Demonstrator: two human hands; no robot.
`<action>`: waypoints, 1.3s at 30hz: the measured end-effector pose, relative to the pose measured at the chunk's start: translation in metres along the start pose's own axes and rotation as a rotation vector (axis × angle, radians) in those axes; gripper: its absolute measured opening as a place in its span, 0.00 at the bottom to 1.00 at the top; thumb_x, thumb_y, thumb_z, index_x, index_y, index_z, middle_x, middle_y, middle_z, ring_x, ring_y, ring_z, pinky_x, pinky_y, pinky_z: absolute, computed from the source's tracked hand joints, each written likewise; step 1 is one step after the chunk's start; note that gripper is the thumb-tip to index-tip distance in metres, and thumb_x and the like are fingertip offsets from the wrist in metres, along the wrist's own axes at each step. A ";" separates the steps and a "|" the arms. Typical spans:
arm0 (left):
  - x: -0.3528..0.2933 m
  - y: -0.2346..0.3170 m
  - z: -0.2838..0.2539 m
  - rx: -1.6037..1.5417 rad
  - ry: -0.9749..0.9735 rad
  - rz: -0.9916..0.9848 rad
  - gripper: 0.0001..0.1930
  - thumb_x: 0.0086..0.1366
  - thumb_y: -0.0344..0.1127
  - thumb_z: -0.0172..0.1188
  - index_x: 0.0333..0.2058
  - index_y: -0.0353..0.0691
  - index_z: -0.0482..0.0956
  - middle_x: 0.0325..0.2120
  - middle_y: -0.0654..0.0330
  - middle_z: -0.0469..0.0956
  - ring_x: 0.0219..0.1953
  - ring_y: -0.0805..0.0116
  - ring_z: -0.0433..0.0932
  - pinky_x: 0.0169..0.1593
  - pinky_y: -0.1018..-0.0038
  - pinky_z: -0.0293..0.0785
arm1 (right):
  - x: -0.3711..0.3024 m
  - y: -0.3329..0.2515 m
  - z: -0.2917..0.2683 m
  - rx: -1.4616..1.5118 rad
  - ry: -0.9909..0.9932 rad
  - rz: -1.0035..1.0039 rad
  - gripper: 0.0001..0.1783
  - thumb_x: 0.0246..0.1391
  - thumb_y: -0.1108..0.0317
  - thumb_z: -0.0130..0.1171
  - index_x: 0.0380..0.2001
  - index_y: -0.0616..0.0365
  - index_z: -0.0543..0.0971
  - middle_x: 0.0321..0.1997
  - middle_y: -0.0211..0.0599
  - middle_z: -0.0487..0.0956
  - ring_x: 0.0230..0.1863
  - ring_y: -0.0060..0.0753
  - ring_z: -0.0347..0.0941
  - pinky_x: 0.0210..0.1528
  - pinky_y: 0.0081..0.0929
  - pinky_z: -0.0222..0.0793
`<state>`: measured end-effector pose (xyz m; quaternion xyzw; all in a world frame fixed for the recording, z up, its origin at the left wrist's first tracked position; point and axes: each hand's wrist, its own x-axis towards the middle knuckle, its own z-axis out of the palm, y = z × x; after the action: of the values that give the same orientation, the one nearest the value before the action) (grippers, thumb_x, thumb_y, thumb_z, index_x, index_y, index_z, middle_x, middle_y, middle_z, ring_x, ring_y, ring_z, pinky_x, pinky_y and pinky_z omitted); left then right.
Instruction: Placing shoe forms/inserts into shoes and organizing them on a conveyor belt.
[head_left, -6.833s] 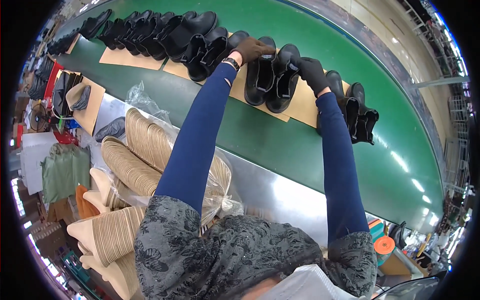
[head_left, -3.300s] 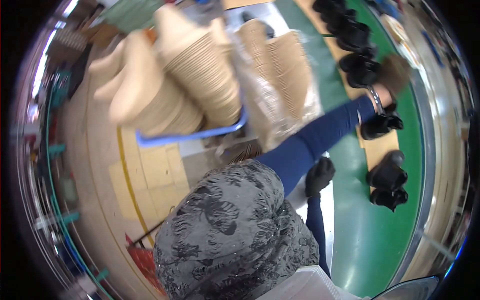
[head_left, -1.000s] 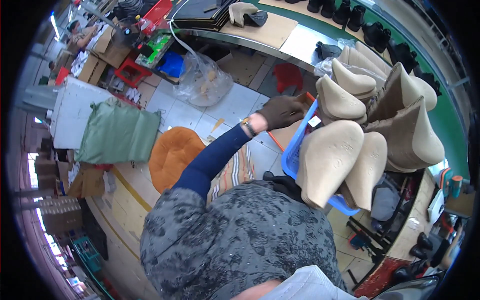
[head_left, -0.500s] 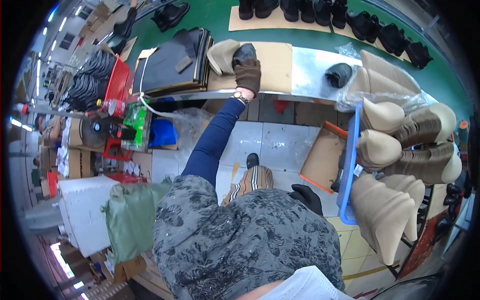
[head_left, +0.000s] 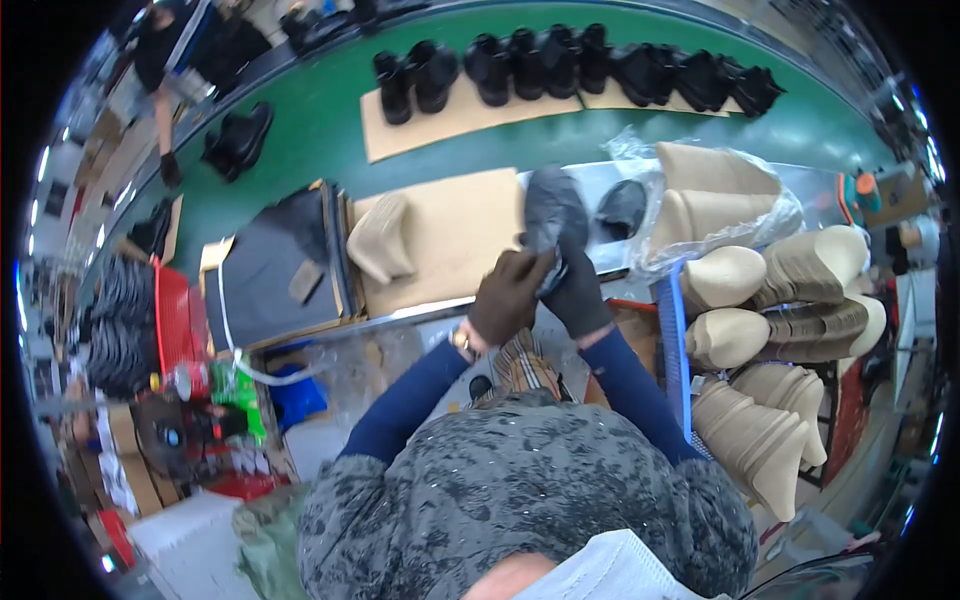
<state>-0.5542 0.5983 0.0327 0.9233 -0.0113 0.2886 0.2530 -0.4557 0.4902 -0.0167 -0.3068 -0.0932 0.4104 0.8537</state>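
Bundle (head_left: 555,200) in both hands, dark grey and shaped like a sole: gripping its near end with the left hand (head_left: 513,290) in a brown glove and the right hand (head_left: 577,295) in a black one. Curling narrow on both sides, close together; being unable to tell each finger's place through the blur. Pointing the far end away from the body, beside the right end of a cardboard sheet (head_left: 450,235); not showing whether lifted or resting.

Judging by looks, handling something light and fairly soft, likely sagging if held by one end, with a smooth, perhaps slippery skin; hardly fragile, but possibly shifting inside if made of loose layers. Best taking hold around the middle, thumb on top and fingers beneath.

Seeing, left of the left hand, curved tan pads (head_left: 382,240) on the same sheet, then black sheets (head_left: 265,270) and a red basket (head_left: 178,315) farther left. Finding a second dark lump (head_left: 622,208) just beyond the right hand, next to tan insoles (head_left: 720,190) in a clear bag (head_left: 790,215). Having a blue basket (head_left: 674,340) right of the right hand, bearing tan stacks (head_left: 725,275). Facing, well beyond both hands, black shoes (head_left: 523,62) in a row along a green table (head_left: 320,135).
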 end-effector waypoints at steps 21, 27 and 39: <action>0.213 -0.079 0.001 -1.163 0.262 -0.530 0.24 0.55 0.28 0.62 0.51 0.32 0.66 0.47 0.53 0.74 0.48 0.67 0.73 0.52 0.74 0.68 | 0.178 -0.140 0.049 -0.596 -0.184 -0.009 0.26 0.45 0.65 0.67 0.49 0.56 0.74 0.29 0.27 0.78 0.26 0.19 0.73 0.27 0.18 0.69; 0.213 -0.112 0.008 -0.745 0.007 -0.592 0.22 0.60 0.37 0.58 0.51 0.35 0.69 0.48 0.57 0.73 0.52 0.66 0.70 0.56 0.71 0.62 | 0.310 -0.283 -0.107 -1.846 0.295 -0.812 0.27 0.32 0.52 0.72 0.36 0.55 0.80 0.43 0.39 0.77 0.40 0.41 0.76 0.43 0.35 0.71; 0.141 -0.137 -0.020 -0.716 0.041 -0.819 0.17 0.61 0.32 0.58 0.48 0.33 0.72 0.43 0.57 0.76 0.45 0.69 0.73 0.49 0.75 0.68 | 0.366 -0.324 -0.137 -2.254 0.535 -0.182 0.31 0.31 0.48 0.67 0.38 0.57 0.78 0.44 0.50 0.76 0.44 0.48 0.74 0.48 0.40 0.69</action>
<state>-0.4245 0.7451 0.0599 0.7026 0.2565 0.1624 0.6436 0.0454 0.5523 0.0345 -0.9617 -0.2440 -0.0460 0.1157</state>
